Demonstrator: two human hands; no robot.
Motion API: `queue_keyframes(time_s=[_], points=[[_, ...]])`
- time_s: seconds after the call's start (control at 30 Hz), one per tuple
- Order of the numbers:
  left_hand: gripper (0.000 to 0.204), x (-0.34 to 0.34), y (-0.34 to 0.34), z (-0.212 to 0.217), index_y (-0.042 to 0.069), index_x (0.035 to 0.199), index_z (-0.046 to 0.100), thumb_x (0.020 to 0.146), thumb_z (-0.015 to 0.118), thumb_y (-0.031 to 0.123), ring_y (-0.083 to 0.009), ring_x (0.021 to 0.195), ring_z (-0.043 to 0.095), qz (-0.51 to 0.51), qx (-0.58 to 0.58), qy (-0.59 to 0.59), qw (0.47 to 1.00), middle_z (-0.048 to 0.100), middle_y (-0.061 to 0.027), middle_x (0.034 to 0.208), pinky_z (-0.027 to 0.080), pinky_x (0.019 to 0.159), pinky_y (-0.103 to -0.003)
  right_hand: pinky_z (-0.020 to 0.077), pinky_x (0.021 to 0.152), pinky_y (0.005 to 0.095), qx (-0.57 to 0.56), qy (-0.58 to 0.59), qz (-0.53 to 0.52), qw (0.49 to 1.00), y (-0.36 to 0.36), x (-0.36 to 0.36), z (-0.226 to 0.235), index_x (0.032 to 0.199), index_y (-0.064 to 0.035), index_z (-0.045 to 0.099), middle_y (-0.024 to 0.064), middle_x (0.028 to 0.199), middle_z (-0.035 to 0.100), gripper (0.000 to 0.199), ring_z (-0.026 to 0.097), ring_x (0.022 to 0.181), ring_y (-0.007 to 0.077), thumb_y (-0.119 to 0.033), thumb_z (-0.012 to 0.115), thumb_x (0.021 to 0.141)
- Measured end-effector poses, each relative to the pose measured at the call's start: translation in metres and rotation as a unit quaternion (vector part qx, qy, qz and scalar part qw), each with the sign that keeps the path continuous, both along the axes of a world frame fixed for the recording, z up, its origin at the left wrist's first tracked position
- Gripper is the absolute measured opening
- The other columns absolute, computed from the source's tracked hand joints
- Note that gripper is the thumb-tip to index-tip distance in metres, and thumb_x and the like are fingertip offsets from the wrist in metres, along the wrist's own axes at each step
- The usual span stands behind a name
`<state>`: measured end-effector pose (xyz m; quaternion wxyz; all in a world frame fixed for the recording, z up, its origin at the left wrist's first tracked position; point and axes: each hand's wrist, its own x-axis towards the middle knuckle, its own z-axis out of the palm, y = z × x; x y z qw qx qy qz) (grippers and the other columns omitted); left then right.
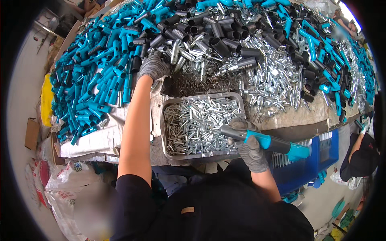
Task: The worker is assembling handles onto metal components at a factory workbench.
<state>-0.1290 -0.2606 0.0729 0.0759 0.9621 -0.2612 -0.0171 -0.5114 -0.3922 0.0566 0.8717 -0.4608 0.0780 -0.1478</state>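
My right hand, in a grey knit glove, is closed around a teal-and-black tubular handle. The handle lies slantwise over the tray's right front corner, its grey-black end toward the tray and its teal end pointing right. My left hand, gloved alike, reaches into the pile between the teal tubular parts and the black sleeves. Its fingers look curled; what they grip, if anything, is hidden. A grey tray full of short metal pins sits between my forearms.
Small coil springs lie behind the tray. Metal shafts heap up to the right. A blue plastic bin stands at the table's right front edge. Another person is at far right. White sacks stand at lower left.
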Motion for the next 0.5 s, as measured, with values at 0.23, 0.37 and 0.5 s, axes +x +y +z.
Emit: queue_keyframes(time_s=[0.23, 0.37, 0.5], points=[[0.050, -0.016, 0.025, 0.014, 0.007, 0.108, 0.061, 0.071, 0.078, 0.035, -0.0304, 0.098, 0.063, -0.041, 0.004, 0.047, 0.998, 0.067, -0.0137, 0.102, 0.049, 0.086, -0.039, 0.0465, 0.092, 0.0351, -0.029, -0.047, 0.001, 0.998, 0.003, 0.020, -0.012, 0.126, 0.0032, 0.049, 0.0111, 0.117, 0.057, 0.063, 0.058, 0.104, 0.0200, -0.042, 0.066, 0.085], [0.038, -0.016, 0.017, 0.020, 0.008, 0.111, 0.063, 0.079, 0.069, 0.027, -0.0326, 0.103, 0.061, -0.036, -0.125, -0.008, 0.991, 0.065, -0.0158, 0.111, 0.049, 0.087, -0.041, 0.0474, 0.091, 0.0348, -0.031, -0.050, 0.035, 0.998, -0.001, 0.018, -0.016, 0.125, 0.0038, 0.049, 0.0114, 0.117, 0.055, 0.061, 0.059, 0.102, 0.0203, -0.040, 0.066, 0.086], [0.035, -0.023, -0.037, 0.015, 0.010, 0.110, 0.063, 0.085, 0.063, 0.034, -0.0309, 0.104, 0.061, -0.024, -0.126, -0.085, 0.988, 0.065, -0.0135, 0.108, 0.048, 0.090, -0.043, 0.0480, 0.085, 0.0358, -0.001, 0.018, -0.006, 1.000, 0.003, 0.013, -0.027, 0.127, 0.0022, 0.048, 0.0149, 0.116, 0.057, 0.072, 0.060, 0.095, 0.0209, -0.051, 0.067, 0.082]])
